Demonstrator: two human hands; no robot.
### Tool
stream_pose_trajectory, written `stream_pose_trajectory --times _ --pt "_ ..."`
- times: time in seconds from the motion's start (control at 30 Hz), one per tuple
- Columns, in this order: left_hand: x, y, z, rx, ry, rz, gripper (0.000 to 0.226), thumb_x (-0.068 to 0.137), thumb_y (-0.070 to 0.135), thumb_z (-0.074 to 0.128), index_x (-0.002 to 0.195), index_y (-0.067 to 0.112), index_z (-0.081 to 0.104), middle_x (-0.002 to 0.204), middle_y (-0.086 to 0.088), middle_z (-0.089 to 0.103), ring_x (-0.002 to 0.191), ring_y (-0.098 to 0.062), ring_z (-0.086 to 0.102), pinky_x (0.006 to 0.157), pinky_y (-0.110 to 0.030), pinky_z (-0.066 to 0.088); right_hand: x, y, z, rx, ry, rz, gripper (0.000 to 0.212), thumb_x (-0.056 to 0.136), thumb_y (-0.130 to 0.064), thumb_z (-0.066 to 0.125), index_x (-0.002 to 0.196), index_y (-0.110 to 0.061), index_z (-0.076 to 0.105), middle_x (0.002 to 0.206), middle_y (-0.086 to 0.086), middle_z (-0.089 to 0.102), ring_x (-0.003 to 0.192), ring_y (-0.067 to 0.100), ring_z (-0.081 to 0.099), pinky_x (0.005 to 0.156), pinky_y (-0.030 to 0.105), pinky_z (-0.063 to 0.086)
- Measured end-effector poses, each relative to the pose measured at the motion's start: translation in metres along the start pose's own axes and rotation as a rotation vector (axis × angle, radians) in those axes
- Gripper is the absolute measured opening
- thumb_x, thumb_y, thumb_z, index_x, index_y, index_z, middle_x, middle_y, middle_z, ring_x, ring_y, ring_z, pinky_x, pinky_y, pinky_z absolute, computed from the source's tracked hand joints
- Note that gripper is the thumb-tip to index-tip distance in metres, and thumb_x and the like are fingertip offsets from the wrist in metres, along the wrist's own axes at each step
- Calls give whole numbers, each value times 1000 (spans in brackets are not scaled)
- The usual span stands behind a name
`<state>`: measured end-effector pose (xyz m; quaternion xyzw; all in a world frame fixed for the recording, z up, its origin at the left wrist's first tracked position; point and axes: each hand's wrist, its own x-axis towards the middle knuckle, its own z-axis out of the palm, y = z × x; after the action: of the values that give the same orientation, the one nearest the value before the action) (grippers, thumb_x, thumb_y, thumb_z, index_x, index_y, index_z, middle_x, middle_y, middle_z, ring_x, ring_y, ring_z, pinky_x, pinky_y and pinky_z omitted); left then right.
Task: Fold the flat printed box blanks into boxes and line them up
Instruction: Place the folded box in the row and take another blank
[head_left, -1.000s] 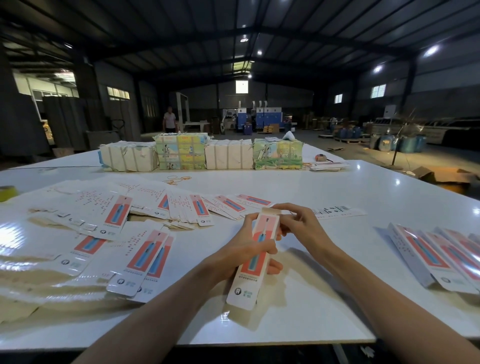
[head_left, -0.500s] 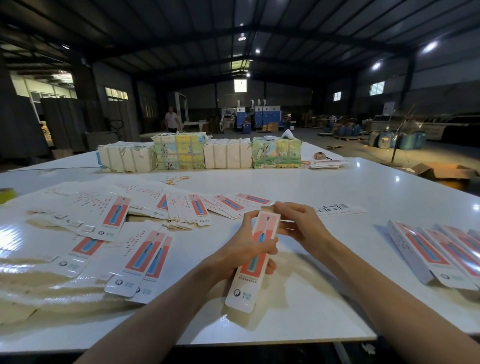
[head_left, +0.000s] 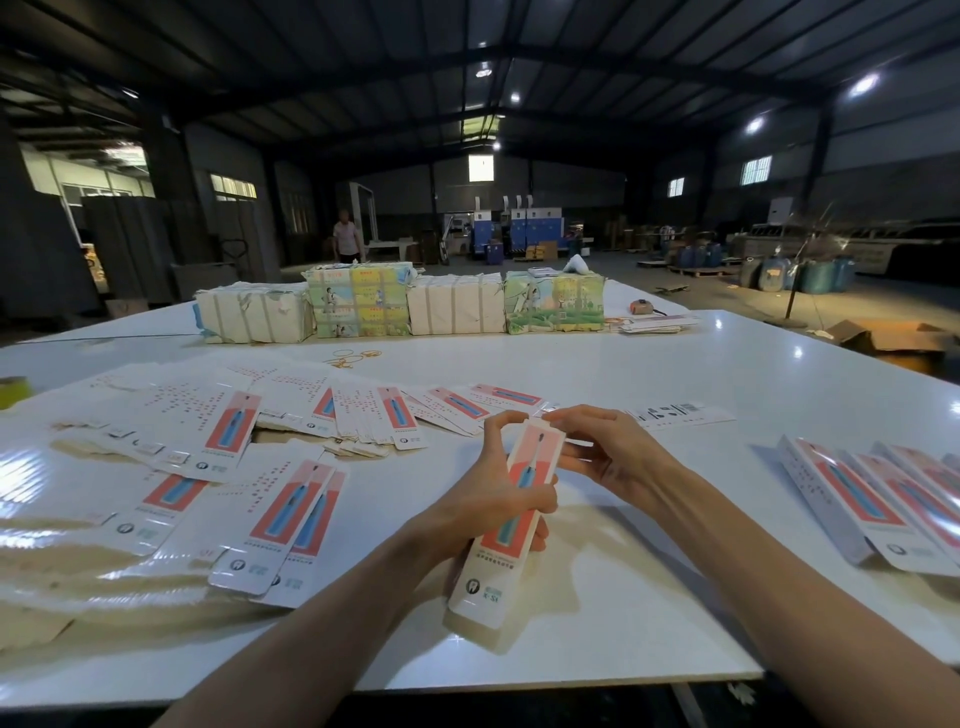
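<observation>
Left hand (head_left: 498, 499) gripping the box (head_left: 488, 582), right hand (head_left: 618, 457) pinching its top end, flap's just gone down, so this one's nearly done.

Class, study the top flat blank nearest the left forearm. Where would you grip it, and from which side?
Likely pinch the top flat blank at its near white end, coming from the person's side: it lies lengthwise pointing away, uppermost on the pile, that end uncovered and closest.
</observation>
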<state>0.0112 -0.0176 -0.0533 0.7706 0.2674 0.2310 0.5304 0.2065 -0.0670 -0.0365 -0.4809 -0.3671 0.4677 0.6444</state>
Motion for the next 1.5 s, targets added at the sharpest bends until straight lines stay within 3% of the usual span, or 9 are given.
stream_pose_trajectory --times 0.17,0.33,0.4,0.5,0.6,0.77,1.0,1.3,1.5 --pt "-1 0 0 -9 0 9 96 79 18 83 120 77 19 122 -5 58 74 -30 80 59 -32 62 0 0 -4 -34 -55 -15 14 90 -5 75 101 -2 82 109 23 78 99 34 79 71 33 65" --pt "0 -2 0 22 20 38 97 79 23 84 124 79 19 120 0 58 80 -21 80 60 -30 62 0 -1 -2 -37 -50 -17 14 90 -5 74 101 -5 84 111 22 78 100 33 79 70 32 64" --pt "1 -2 -1 -12 19 20 94 79 22 84 122 78 22 120 -3 59 78 -27 80 60 -32 62 0 0 -2 13 -55 8 17 93 -8 71 104 -4 83 114 21 78 102 33 79 72 34 65" --pt "2 -3 -4 -94 36 -13 90 80 17 82 118 76 27 120 -9 61 76 -33 79 59 -34 62 -2 2 3 107 -161 17 29 95 -15 68 119 -1 77 123 20 76 109 31 75 90 38 65" --pt "2 -3 -7 -155 62 -23 87 81 14 81 121 71 28 118 -17 64 75 -34 79 62 -37 62 -5 6 11 -80 -212 -86 31 97 -5 69 127 -7 74 124 15 76 115 28 74 98 38 61" --pt "2 -2 -6 -151 106 -36 90 83 17 81 135 61 22 124 -13 63 78 -33 79 65 -37 63 -10 9 18 -140 -151 -201 34 96 -4 73 130 -10 70 117 12 79 109 28 76 87 32 63" --pt "-2 -2 -4 -179 76 -28 90 85 12 80 135 60 23 121 -17 63 81 -35 79 72 -45 65 -13 8 14 -198 -137 -211 32 96 -4 74 127 -6 73 115 12 80 108 29 77 88 33 63" --pt "3 -3 -3 -186 95 -52 85 84 16 80 131 61 25 113 -16 69 80 -36 79 68 -44 65 -9 7 16 -211 -93 -207 26 92 2 75 117 -4 78 110 17 80 105 35 77 90 38 65" --pt "9 -6 0 -456 128 -130 94 84 4 86 141 50 27 120 -19 69 89 -34 79 72 -45 65 -8 17 25 -197 -86 -148 29 102 -7 66 130 -12 70 117 9 79 109 26 76 92 35 62"
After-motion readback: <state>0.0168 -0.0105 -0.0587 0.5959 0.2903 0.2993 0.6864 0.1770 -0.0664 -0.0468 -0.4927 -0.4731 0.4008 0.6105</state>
